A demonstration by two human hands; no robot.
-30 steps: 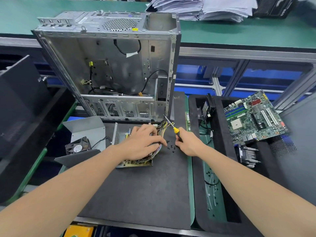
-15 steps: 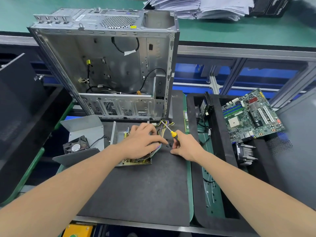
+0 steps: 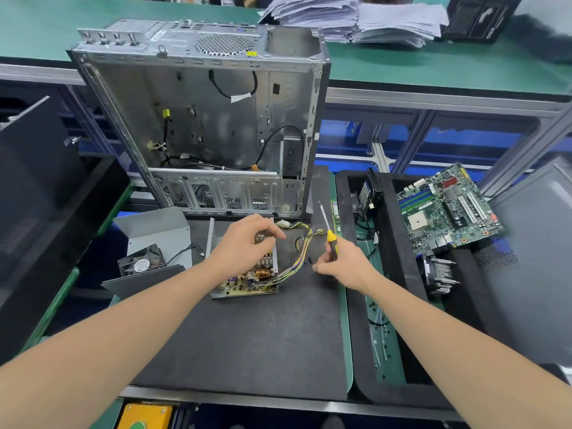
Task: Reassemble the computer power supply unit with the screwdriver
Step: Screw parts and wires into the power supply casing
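The open power supply unit [image 3: 247,281] lies on the black mat [image 3: 247,342], its circuit board bare and a bundle of coloured wires [image 3: 301,253] running out to the right. My left hand [image 3: 243,246] hovers over the board with loosely curved fingers and nothing visible in them. My right hand [image 3: 343,264] grips the yellow-and-black screwdriver [image 3: 330,239], shaft pointing up and away. Its fingertips reach down beside several small black screws [image 3: 309,260] on the mat. The grey unit cover [image 3: 156,227] with its fan [image 3: 140,263] lies to the left.
An empty computer case [image 3: 216,119] stands open just behind the unit. On the right, a black tray [image 3: 346,274] holds a motherboard [image 3: 448,205], a heatsink [image 3: 439,274] and a drive. A dark panel [image 3: 37,187] leans at the left. Stacked papers [image 3: 356,17] lie on the far bench.
My left hand has lifted off the board and wires, uncovering them. My right hand has swung the screwdriver more upright and drawn slightly right, fingertips staying by the screws.
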